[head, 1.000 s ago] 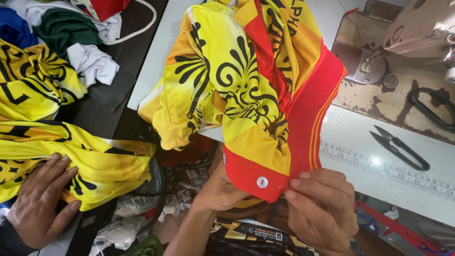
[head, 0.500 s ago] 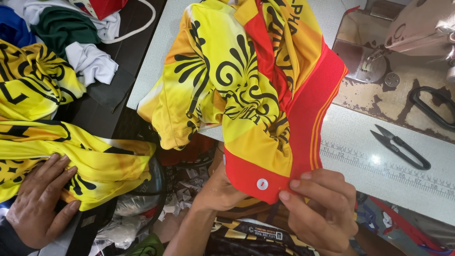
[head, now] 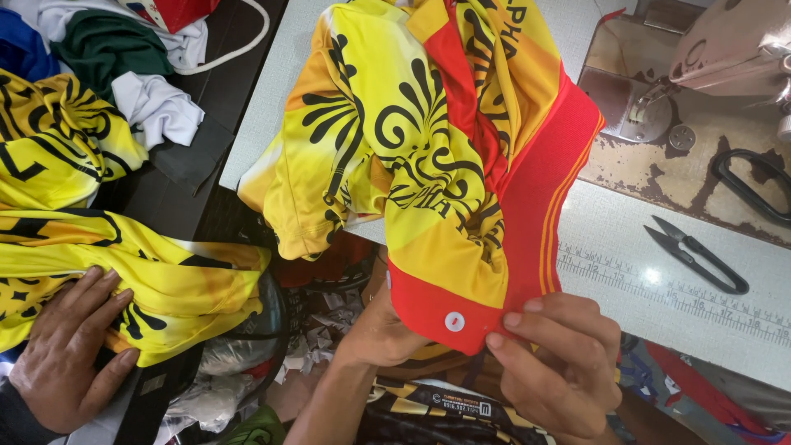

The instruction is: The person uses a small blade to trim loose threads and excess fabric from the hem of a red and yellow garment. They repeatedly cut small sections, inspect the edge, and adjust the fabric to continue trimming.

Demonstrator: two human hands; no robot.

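A yellow, orange and red shirt (head: pixel 428 140) with black swirl patterns is draped over the near edge of the white sewing table (head: pixel 626 272). Its red placket hangs toward me with a white button (head: pixel 454 321) near the bottom corner. My right hand (head: pixel 560 371) pinches the red edge just right of the button. My left hand (head: pixel 381 330) is behind the cloth at the lower left of the placket, holding it from underneath; its fingers are mostly hidden.
Thread snips (head: pixel 696 255) lie on the table to the right, near a printed ruler strip. A sewing machine (head: pixel 725 49) and black scissors (head: pixel 746 185) are at the far right. Another person's hand (head: pixel 70 346) rests on a yellow shirt (head: pixel 165 280) at the left, beside piled garments (head: pixel 99 74).
My right fingers have shifted slightly along the red edge beside the button. The shirt and the other person's hand stay where they were.
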